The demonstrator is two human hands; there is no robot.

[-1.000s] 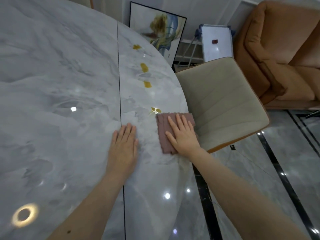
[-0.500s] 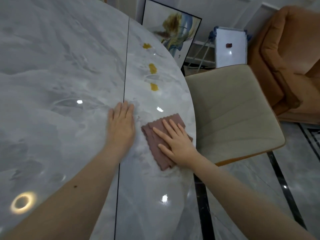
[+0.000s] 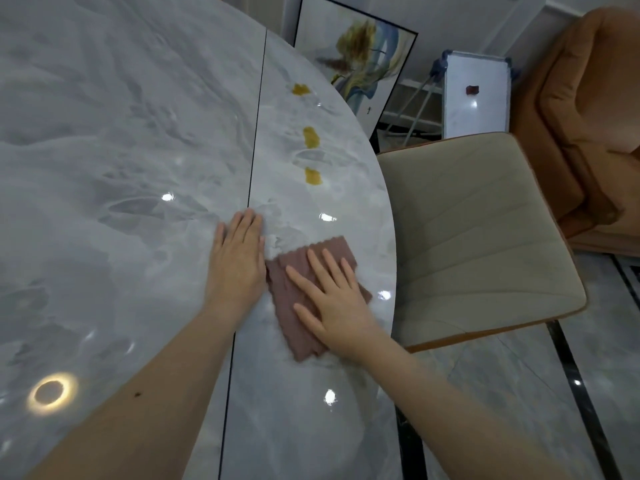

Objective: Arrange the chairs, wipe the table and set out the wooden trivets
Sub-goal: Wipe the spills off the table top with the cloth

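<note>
Yellow spots (image 3: pixel 312 176) sit in a row on the table (image 3: pixel 121 168), straight ahead of the cloth (image 3: pixel 287 271). Her right hand (image 3: pixel 332 299) presses it flat and is nearer them. Her left hand (image 3: pixel 237 261) rests flat beside it.

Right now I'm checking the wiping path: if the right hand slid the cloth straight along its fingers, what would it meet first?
The right hand on the cloth points up the table; probably the nearest yellow stain, though its line may pass slightly left.
</note>
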